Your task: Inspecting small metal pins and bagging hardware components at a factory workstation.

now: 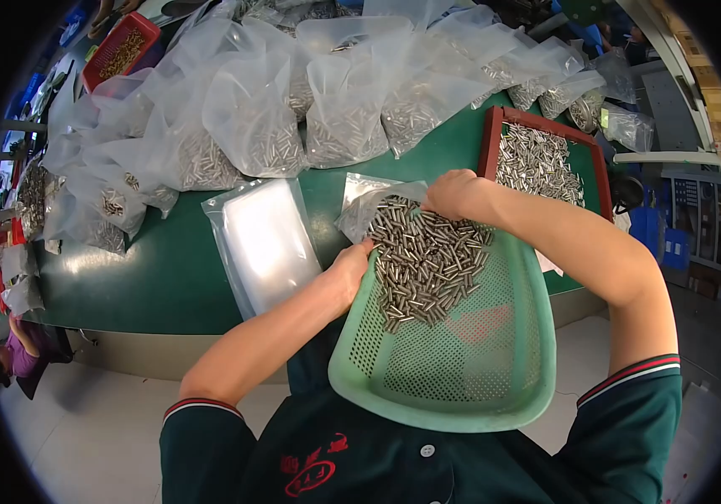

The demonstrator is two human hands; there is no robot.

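A light green perforated plastic basket (478, 370) tilts away from me over the green table's (167, 269) near edge. A heap of small silver metal pins (423, 260) lies at its far end, spilling toward a clear plastic bag (360, 206). My left hand (348, 269) grips the basket's left rim next to the bag's mouth. My right hand (454, 193) is closed at the far rim, on the bag's edge and the basket.
A stack of flat empty clear bags (264, 239) lies left of the basket. Several filled bags of pins (251, 126) crowd the table's back. A red-brown tray of pins (537, 160) sits at right. A red basket (121, 46) stands far left.
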